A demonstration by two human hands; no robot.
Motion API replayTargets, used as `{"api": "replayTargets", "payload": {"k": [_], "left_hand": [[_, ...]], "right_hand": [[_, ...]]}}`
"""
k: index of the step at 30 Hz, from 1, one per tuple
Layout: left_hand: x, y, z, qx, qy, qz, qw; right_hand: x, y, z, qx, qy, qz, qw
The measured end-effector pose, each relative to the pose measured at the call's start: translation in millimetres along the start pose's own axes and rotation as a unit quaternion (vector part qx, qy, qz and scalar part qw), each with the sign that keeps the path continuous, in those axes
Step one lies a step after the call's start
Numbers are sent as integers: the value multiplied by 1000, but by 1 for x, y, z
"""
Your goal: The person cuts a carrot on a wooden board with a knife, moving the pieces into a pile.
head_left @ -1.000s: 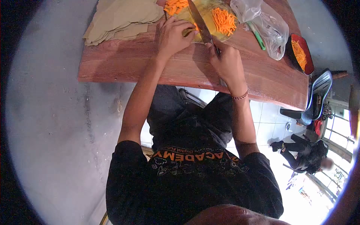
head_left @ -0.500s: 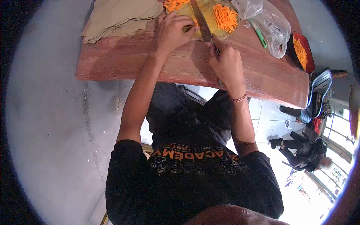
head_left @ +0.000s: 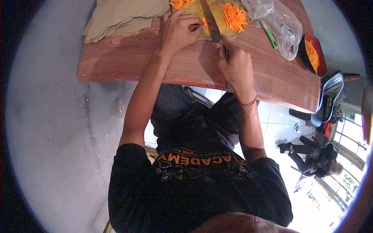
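Head view: right grip [head_left: 237, 65] holds flat metal knife [head_left: 211, 21] near thin carrot sticks [head_left: 235, 18].

Orange lettering [head_left: 194, 159] on black shirt [head_left: 202, 198], seen upside down: "ACADEMY" can be read. In the smaller line [head_left: 194, 152] beside it, "Nation's Digital" can be made out; its ends are lost in folds.

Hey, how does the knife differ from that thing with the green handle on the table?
The knife is gripped in the right hand; the green-handled tool lies on the table, not held. The knife shows a long, dark blade over the yellow board; the tool shows mainly its bright handle, beside the plastic bag. Both slant with their handle ends towards the person.
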State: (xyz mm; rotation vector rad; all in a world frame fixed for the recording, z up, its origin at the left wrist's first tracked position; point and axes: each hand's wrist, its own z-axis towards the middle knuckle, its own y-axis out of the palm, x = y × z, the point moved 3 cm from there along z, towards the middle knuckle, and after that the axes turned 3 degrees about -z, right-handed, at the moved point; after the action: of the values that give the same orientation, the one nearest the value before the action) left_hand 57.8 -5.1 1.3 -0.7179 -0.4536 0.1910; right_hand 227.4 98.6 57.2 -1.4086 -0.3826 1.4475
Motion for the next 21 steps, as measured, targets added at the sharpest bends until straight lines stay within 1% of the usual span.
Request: {"api": "replayTargets", "payload": {"k": [6, 8, 9, 12, 14, 17, 18, 20, 21], "left_hand": [[-5, 4, -1, 4, 4, -4, 1000], [-2, 2, 0, 5, 18, -5, 1000], [-1, 2, 0, 4, 19, -6, 1000], [0, 1, 1, 6, 28, -2, 1000], [-4, 4, 0, 5, -4, -57, 998], [-6, 5, 0, -17, -23, -71, 997], [-6, 4, 1, -16, -22, -71, 997], [-6, 3, 0, 6, -6, -66, 998], [-8, 3, -1, 7, -6, -64, 998]], "right_hand": [[-3, 1, 2, -8, -8, 12, 1000], [-6, 4, 5, -31, -2, -36, 999], [-5, 7, 8, -31, -1, -36, 999], [-3, 17, 23, -9, -13, -39, 999], [-3, 20, 35, -6, -24, -62, 998], [5, 30, 49, 12, -33, -59, 998], [8, 33, 53, 14, -34, -59, 998], [14, 36, 58, 56, -31, -35, 997], [14, 34, 57, 56, -32, -34, 997]]}}
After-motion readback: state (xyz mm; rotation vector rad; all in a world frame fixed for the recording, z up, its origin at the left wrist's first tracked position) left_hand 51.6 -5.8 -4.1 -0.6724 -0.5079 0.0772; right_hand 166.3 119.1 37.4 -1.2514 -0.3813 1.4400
